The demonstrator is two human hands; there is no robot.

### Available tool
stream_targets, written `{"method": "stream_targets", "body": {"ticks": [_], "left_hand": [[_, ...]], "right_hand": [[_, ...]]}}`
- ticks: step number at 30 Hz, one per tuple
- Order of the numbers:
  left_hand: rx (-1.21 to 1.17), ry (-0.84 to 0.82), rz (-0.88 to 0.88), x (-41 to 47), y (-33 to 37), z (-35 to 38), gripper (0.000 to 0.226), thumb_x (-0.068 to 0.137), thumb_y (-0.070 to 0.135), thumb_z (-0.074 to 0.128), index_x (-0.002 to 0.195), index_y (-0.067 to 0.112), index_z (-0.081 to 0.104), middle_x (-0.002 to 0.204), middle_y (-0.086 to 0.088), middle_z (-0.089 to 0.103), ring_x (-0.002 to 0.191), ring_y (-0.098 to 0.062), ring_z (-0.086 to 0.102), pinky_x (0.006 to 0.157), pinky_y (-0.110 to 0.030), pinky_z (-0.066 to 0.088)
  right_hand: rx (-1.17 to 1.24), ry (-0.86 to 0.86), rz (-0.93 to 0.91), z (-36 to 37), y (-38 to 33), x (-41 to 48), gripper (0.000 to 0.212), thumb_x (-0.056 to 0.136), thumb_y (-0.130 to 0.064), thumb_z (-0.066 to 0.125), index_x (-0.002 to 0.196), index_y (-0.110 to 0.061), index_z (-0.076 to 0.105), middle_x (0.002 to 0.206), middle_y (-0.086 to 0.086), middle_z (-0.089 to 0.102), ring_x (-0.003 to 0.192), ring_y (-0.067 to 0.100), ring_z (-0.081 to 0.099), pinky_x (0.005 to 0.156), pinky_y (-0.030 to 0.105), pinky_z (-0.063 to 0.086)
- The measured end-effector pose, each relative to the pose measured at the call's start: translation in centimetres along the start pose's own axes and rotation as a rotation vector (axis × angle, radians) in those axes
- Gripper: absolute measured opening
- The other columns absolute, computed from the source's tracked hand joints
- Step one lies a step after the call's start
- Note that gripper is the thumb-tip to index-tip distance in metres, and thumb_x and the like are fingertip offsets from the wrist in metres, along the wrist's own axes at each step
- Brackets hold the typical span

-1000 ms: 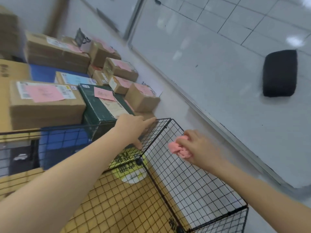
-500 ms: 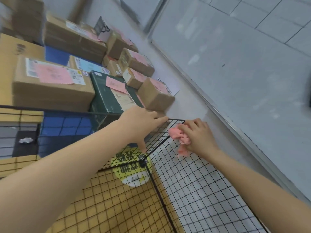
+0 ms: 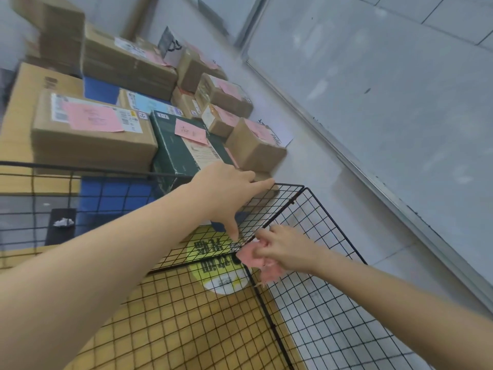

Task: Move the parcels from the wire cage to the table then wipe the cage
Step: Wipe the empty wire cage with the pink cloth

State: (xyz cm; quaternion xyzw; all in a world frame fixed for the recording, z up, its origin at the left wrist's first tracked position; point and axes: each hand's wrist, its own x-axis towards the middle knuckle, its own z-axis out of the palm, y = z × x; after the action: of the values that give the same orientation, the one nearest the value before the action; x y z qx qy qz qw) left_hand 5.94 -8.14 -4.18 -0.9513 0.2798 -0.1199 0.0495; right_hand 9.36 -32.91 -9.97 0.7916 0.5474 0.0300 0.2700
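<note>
The black wire cage (image 3: 320, 311) fills the lower half of the view, with no parcels visible inside. My left hand (image 3: 226, 190) grips the top rail of its far wall, fingers over the wire and thumb hanging down inside. My right hand (image 3: 282, 247) holds a crumpled pink cloth (image 3: 253, 260) against the cage's inner corner post, below the rim. Several parcels lie on the table behind the cage: a brown box with a pink label (image 3: 90, 129), a dark green box (image 3: 181, 145) and smaller brown boxes (image 3: 253, 145).
A yellow-green round sticker (image 3: 213, 263) shows on the yellow floor through the mesh. A blue surface (image 3: 106, 193) and a dark item with a white scrap (image 3: 62, 222) sit behind the left mesh. Grey tiled floor (image 3: 400, 102) lies to the right.
My right hand has carried the pink cloth from the cage's top rim down along the corner post. My left hand has kept its grip on the far rail. The view has tilted.
</note>
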Motion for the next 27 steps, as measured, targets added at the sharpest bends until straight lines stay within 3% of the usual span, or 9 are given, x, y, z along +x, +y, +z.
{"method": "stream_targets", "body": {"ticks": [2, 4, 6, 9, 12, 14, 19, 22, 27], "left_hand": [[-0.007, -0.003, 0.003, 0.0, -0.1, 0.0, 0.127, 0.059, 0.074, 0.07, 0.151, 0.031, -0.006, 0.138, 0.005, 0.044, 0.1, -0.019, 0.06, 0.045, -0.025, 0.019], [-0.008, -0.002, 0.003, 0.2, -0.1, 0.1, 0.127, 0.059, 0.073, 0.07, 0.151, 0.031, -0.006, 0.137, 0.004, 0.045, 0.098, -0.019, 0.06, 0.045, -0.024, 0.019], [-0.013, 0.005, 0.006, 0.2, -0.2, 0.2, 0.127, 0.058, 0.075, 0.069, 0.151, 0.031, -0.006, 0.136, 0.004, 0.045, 0.097, -0.019, 0.06, 0.045, -0.025, 0.021], [-0.016, 0.013, 0.006, 0.3, -0.2, 0.3, 0.127, 0.058, 0.077, 0.068, 0.151, 0.031, -0.005, 0.135, 0.004, 0.046, 0.097, -0.019, 0.06, 0.046, -0.025, 0.022], [-0.014, 0.026, 0.004, 0.2, -0.2, 0.5, 0.127, 0.057, 0.077, 0.067, 0.151, 0.031, -0.005, 0.137, 0.004, 0.046, 0.097, -0.019, 0.06, 0.047, -0.025, 0.024], [-0.019, 0.033, 0.002, 0.2, -0.2, 0.5, 0.127, 0.058, 0.077, 0.067, 0.151, 0.031, -0.005, 0.137, 0.005, 0.045, 0.097, -0.019, 0.06, 0.05, -0.025, 0.029], [-0.018, 0.035, -0.003, 0.2, -0.1, 0.4, 0.127, 0.057, 0.079, 0.066, 0.151, 0.031, -0.005, 0.135, 0.004, 0.047, 0.096, -0.018, 0.06, 0.051, -0.025, 0.029], [-0.027, 0.032, -0.007, 0.2, -0.2, 0.4, 0.129, 0.055, 0.079, 0.067, 0.152, 0.031, -0.005, 0.136, 0.005, 0.047, 0.096, -0.017, 0.059, 0.052, -0.025, 0.029], [-0.021, 0.039, -0.004, 0.2, -0.2, 0.5, 0.13, 0.054, 0.08, 0.067, 0.152, 0.031, -0.004, 0.135, 0.005, 0.048, 0.093, -0.016, 0.059, 0.045, -0.023, 0.021]], "right_hand": [[-0.022, -0.093, -0.005, 0.2, -0.3, -1.1, 0.035, 0.07, -0.053, 0.075, 0.087, -0.025, 0.067, 0.096, 0.002, 0.06, 0.077, 0.019, 0.057, 0.056, 0.034, 0.053], [-0.039, -0.177, 0.047, 0.6, -0.5, -2.2, 0.061, 0.083, -0.076, 0.039, 0.089, -0.024, 0.071, 0.099, -0.001, 0.06, 0.088, 0.019, 0.055, 0.075, 0.04, 0.049], [-0.045, -0.211, 0.08, 0.9, -0.7, -2.5, 0.074, 0.089, -0.074, 0.022, 0.079, -0.023, 0.074, 0.099, -0.001, 0.062, 0.093, 0.02, 0.053, 0.089, 0.046, 0.043], [-0.09, -0.284, 0.083, 1.6, -0.5, -2.3, 0.052, 0.09, -0.058, 0.037, 0.078, -0.024, 0.074, 0.104, 0.001, 0.066, 0.108, 0.025, 0.054, 0.102, 0.052, 0.034], [-0.079, -0.303, 0.009, 2.0, 0.0, -2.6, 0.031, 0.081, -0.054, 0.058, 0.081, -0.026, 0.071, 0.104, 0.003, 0.067, 0.11, 0.029, 0.057, 0.099, 0.052, 0.041], [-0.043, -0.311, -0.018, 1.9, 0.2, -2.9, 0.023, 0.079, -0.051, 0.061, 0.089, -0.032, 0.069, 0.109, 0.002, 0.065, 0.113, 0.029, 0.054, 0.101, 0.054, 0.04], [-0.033, -0.322, -0.078, 1.6, 0.0, -2.7, 0.045, 0.071, -0.046, 0.071, 0.109, -0.025, 0.061, 0.102, 0.004, 0.066, 0.095, 0.024, 0.061, 0.089, 0.043, 0.051], [0.022, -0.381, -0.002, 1.8, -0.2, -1.6, 0.056, 0.076, -0.035, 0.075, 0.123, -0.021, 0.049, 0.115, 0.007, 0.06, 0.104, 0.023, 0.056, 0.094, 0.042, 0.048], [0.243, -0.303, 0.165, 1.7, -0.4, 2.1, 0.058, 0.079, -0.027, 0.072, 0.13, -0.034, 0.046, 0.12, 0.004, 0.053, 0.112, 0.021, 0.048, 0.1, 0.042, 0.042]]}}
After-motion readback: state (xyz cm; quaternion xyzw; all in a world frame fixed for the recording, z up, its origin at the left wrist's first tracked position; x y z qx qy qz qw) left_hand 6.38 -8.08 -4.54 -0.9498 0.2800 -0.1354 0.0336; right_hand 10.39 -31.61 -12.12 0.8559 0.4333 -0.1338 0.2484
